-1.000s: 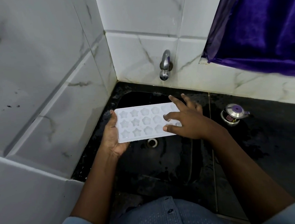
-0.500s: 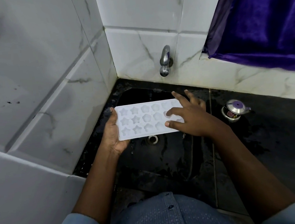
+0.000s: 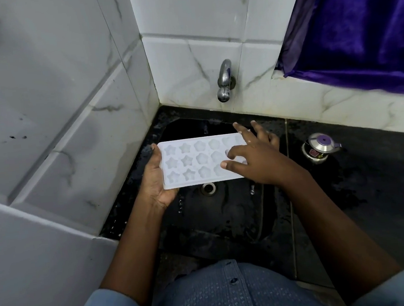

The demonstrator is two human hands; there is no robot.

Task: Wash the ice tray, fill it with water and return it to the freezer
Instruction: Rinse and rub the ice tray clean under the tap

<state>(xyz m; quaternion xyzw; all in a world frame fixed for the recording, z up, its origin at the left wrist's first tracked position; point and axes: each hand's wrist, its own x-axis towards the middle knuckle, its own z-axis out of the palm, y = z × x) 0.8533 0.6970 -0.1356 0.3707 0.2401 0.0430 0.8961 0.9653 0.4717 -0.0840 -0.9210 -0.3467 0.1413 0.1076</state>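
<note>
Head view looks down at a white ice tray [image 3: 192,163] with star and flower moulds, held level below the tap [image 3: 224,82] and a little nearer the person, over the black sink [image 3: 226,214]. Left hand [image 3: 156,183] grips the tray's short end on the side left of the tap, thumb on the top rim and fingers curled underneath. Right hand [image 3: 257,159] lies on the tray's other end, almost straight below the tap, with fingers spread wide and fairly straight across the moulds, gripping nothing. Further from the tap, the drain [image 3: 208,188] shows just past the tray's near edge. Right of the tap, a small steel pot [image 3: 319,148] with a purple knob stands on the dark counter [image 3: 382,186], and a purple cloth [image 3: 356,29] hangs above that side
</note>
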